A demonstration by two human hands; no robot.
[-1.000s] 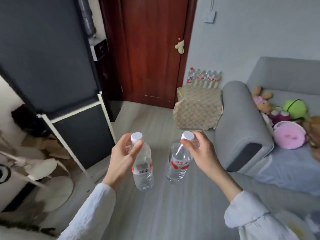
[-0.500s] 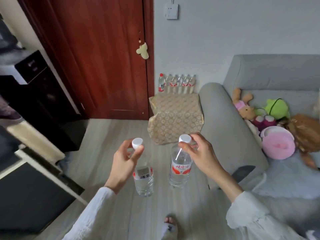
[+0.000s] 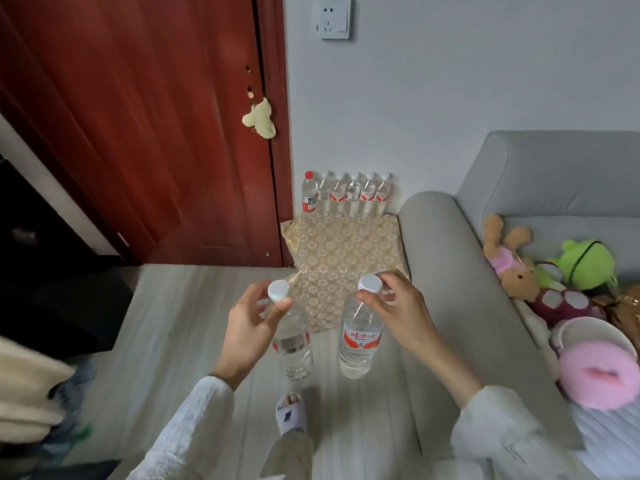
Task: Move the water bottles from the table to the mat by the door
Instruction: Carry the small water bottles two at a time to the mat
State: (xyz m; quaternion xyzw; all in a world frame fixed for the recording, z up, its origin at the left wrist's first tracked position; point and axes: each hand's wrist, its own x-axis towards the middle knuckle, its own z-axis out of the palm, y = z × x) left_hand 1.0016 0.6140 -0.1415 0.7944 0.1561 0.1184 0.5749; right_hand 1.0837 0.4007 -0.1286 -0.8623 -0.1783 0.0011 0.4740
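Clear glossy plastic is seen in both bottles (image 3: 294, 344), a matt patterned woven cloth in the mat (image 3: 346, 258), polished wood in the door (image 3: 156, 133), smooth pale boards in the floor (image 3: 180, 323)

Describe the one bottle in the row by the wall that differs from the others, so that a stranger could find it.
Look at the red door; right of it a patterned mat lies on the floor. Behind the mat, bottles stand in a row against the wall. The odd bottle stands nearest the door and alone has a red cap.
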